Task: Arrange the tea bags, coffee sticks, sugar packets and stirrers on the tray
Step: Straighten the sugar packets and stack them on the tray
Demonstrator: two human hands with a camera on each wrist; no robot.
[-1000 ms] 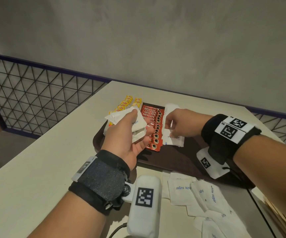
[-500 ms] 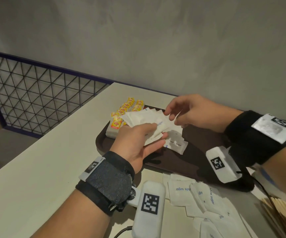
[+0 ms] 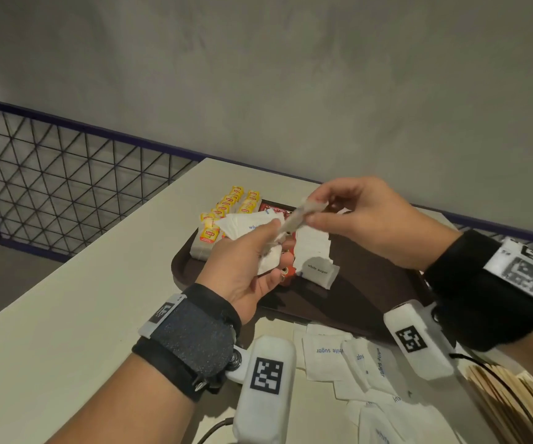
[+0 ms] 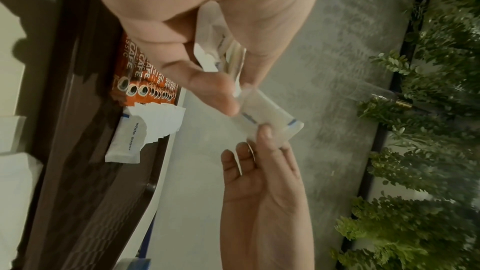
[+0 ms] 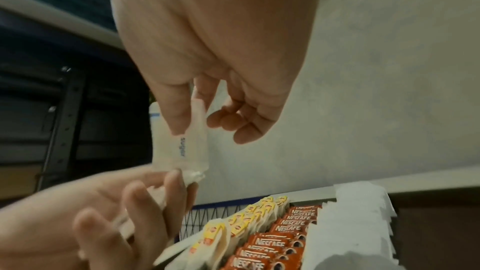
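My left hand (image 3: pixel 274 241) hovers over the dark brown tray (image 3: pixel 371 283) and grips a fan of white sugar packets (image 3: pixel 246 224). My right hand (image 3: pixel 314 209) pinches one sugar packet (image 3: pixel 300 216) between thumb and forefinger at the top of that fan; the same packet (image 5: pixel 184 147) shows in the right wrist view, and the pinched packet (image 4: pixel 262 114) touches the left thumb. On the tray lie yellow tea bags (image 3: pixel 226 206), red coffee sticks (image 5: pixel 280 233) and an overlapping row of sugar packets (image 3: pixel 314 254).
Loose sugar packets (image 3: pixel 355 357) lie on the white table in front of the tray. A pile of wooden stirrers (image 3: pixel 515 402) sits at the lower right. The tray's right half (image 3: pixel 387 270) is bare. A wire-mesh rail (image 3: pixel 50 187) runs past the table's left edge.
My right hand left the row on the tray, rose to the fan in my left hand and now pinches one packet there. My left hand has lifted slightly.
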